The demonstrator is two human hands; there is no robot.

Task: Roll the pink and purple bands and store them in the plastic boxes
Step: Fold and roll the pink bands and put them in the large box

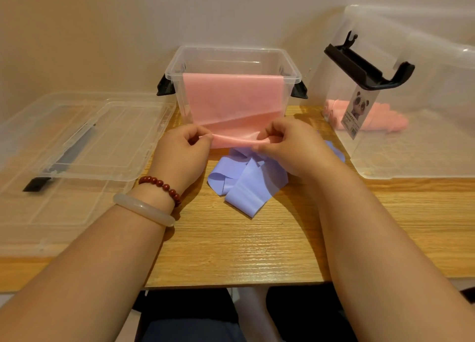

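A wide pink band hangs over the front rim of a clear plastic box at the back centre of the table. Its lower end is folded over, and my left hand and my right hand each pinch one side of that fold just in front of the box. A loose purple band lies crumpled on the wood below and between my hands. A second clear box with a black handle stands at the right, with pink rolled material showing inside it.
Two clear lids lie stacked on the left side of the wooden table, one with a black handle. A wall runs close behind the boxes. The table's front edge is near my lap.
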